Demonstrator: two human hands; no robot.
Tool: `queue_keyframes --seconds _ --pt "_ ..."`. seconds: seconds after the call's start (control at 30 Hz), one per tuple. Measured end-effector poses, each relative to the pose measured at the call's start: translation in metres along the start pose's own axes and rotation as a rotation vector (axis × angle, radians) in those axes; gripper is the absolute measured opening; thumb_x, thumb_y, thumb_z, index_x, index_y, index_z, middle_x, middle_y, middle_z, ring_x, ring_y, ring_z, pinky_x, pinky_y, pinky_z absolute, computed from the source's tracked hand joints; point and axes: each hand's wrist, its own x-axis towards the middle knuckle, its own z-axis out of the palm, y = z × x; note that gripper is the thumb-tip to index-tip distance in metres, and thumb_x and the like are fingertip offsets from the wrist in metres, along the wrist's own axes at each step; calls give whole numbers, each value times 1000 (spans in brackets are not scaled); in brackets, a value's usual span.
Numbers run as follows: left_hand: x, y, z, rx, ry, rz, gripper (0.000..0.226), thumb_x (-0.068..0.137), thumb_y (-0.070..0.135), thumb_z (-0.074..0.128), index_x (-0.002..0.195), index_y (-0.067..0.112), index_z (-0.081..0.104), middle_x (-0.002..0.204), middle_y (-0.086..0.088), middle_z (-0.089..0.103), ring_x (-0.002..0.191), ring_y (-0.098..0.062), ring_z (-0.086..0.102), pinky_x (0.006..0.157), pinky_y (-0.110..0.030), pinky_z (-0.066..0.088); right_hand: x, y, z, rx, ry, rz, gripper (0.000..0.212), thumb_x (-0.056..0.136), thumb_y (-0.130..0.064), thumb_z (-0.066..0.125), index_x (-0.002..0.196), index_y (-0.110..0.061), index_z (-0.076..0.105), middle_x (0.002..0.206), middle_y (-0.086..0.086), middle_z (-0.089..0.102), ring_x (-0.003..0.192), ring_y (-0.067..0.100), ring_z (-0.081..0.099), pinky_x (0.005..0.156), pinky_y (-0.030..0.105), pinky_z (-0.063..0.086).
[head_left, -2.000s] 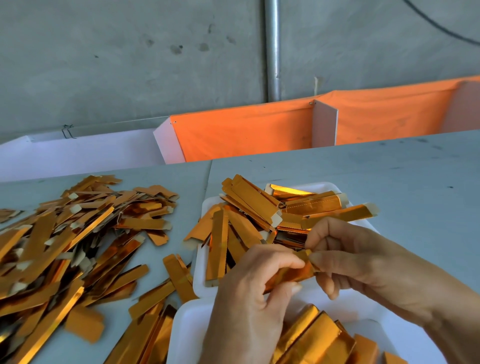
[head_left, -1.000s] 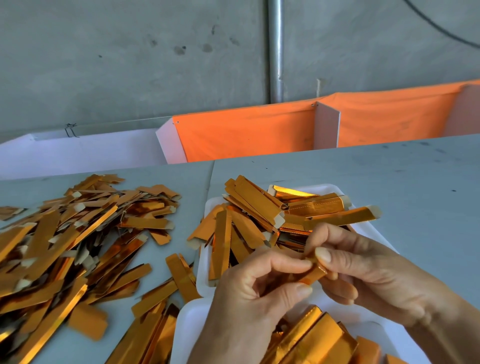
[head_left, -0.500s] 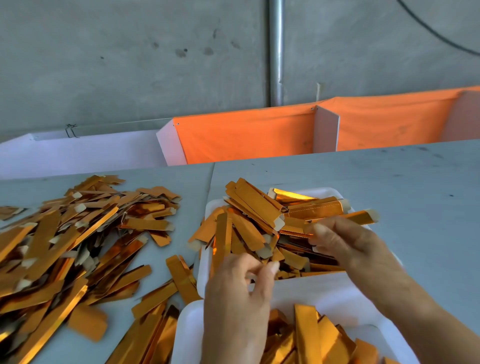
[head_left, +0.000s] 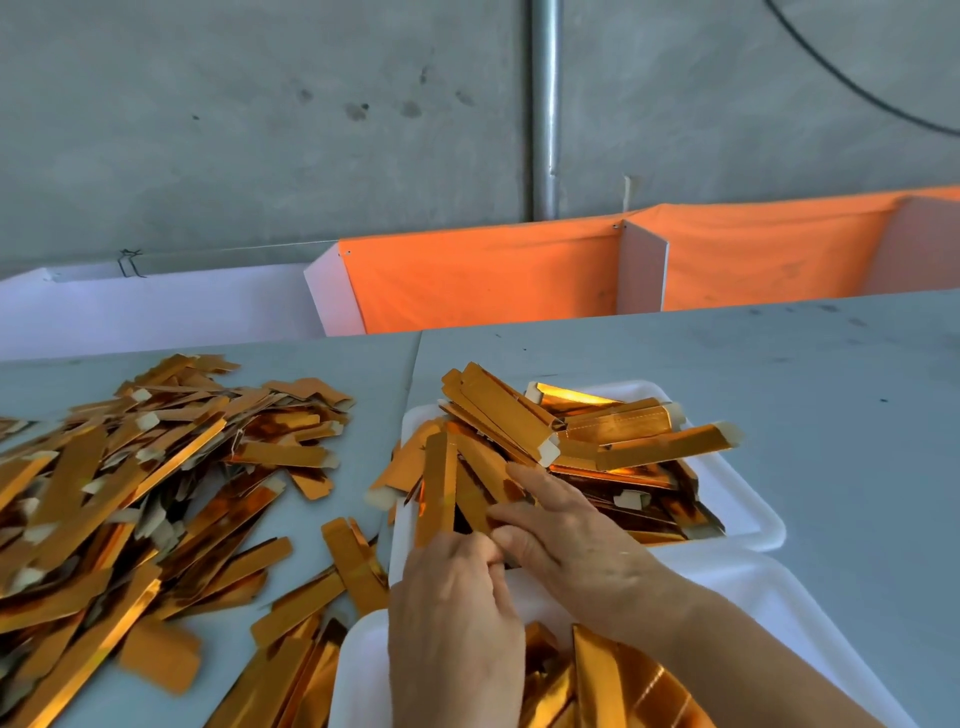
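Two hands met over the near left corner of the far tray, where a pile of gold strips lay crisscrossed and heaped above the white rim, some poking out over its left edge. From the right, the right hand reached across into the pile, its forefinger stretched out flat on the strips and the other fingers bent beneath it; whether they pinched a strip could not be told. Just below it and touching it, the left hand showed its back to the camera, knuckles bent and fingertips tucked out of sight against the right hand, so its grip could not be told either. Nearer the person sat the near tray, also white, butted against the far one and holding shiny gold boxes, partly covered by both forearms. Left of the trays a loose heap of the same flat gold strips, many with pale tabs at their ends, spread across the grey table, and a few strays lay between it and the trays. Along the back edge of the table hung an orange cloth split by upright white boards. Behind that rose a grey concrete wall with a metal pipe running down it and a dark cable curving across the top right corner
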Motion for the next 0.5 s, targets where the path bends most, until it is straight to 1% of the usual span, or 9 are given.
queue_keyframes --seconds 0.07,0.1,0.17,0.2,0.27,0.3,0.37,0.43,0.5 --pt "-1 -1 1 3 3 5 17 97 29 41 106 38 52 92 20 34 89 -1 31 79 -16 35 2 0 2 -69 44 -18 38 103 -37 29 130 -26 54 150 -10 30 137 8 27 109 27 32" --pt "-1 -1 2 4 2 9 17 97 29 41 107 38 51 93 19 34 89 -1 31 81 -17 37 2 0 2 -32 100 -30 37 103 -31 32 132 -23 53 148 -9 36 135 5 33 107 19 32" --pt "-1 0 3 7 7 22 19 97 28 40 110 38 50 95 19 34 92 -1 32 87 -18 38 -1 1 -4 92 263 -7 35 102 -26 39 132 -18 55 142 -8 47 125 -3 42 94 -2 28" --pt "-1 0 2 6 16 24 20 98 28 40 111 38 49 97 20 33 95 0 32 89 -18 37 -4 2 -9 134 357 22 33 100 -25 43 128 -19 59 136 -8 53 116 -8 46 87 -7 28" --pt "-1 1 1 -18 69 28 24 98 28 40 118 39 46 104 22 33 104 0 34 93 -18 35 -12 9 -23 263 523 95 23 96 -23 53 112 -25 69 112 -10 67 92 -14 57 78 -3 38" --pt "-1 2 2 -42 104 28 28 97 28 42 123 38 44 111 22 35 110 -1 35 95 -18 34 -16 12 -31 384 561 142 19 93 -21 58 101 -30 72 97 -11 71 84 -10 62 75 3 45" --pt "-2 4 2 -88 182 54 39 94 26 51 131 33 45 126 17 42 119 -6 39 97 -24 38 -27 14 -47 670 565 179 25 90 -9 61 82 -30 73 76 -3 71 75 2 67 70 16 54" --pt "-1 6 3 -132 319 129 54 83 23 68 133 23 50 132 4 50 121 -19 47 93 -35 47 -38 15 -61 865 547 171 30 88 3 59 73 -20 71 69 5 69 66 10 67 61 18 54" --pt "0 7 5 -132 413 265 63 78 32 73 135 18 50 136 -5 51 126 -27 45 93 -46 47 -47 15 -74 950 443 164 28 86 6 59 71 -14 71 65 8 67 59 13 64 55 17 52"
